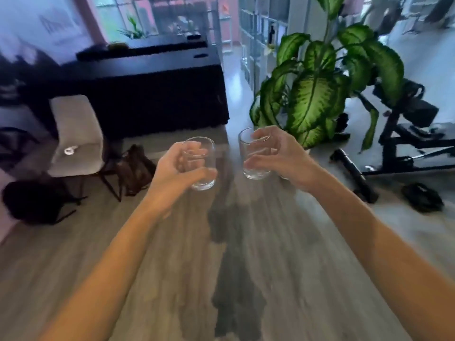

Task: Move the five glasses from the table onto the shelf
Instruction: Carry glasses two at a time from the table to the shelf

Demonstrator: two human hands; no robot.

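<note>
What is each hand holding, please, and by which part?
The left hand wraps the left glass round its side wall; the right hand holds the right glass likewise.

Floor (172, 267): motion-blurred. Forearms (110, 254): cut off by bottom edge. Left glass (203, 183): partly covered by left hand (172, 168). Right glass (254, 172): partly covered by right hand (285, 156). Shelf (258, 28) contents: blurred.

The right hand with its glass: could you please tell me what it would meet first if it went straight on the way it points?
Probably the dark counter, though depth is unclear. The right hand, gripping a glass, points ahead and leftward over the floor; the plant stands to its right.
</note>
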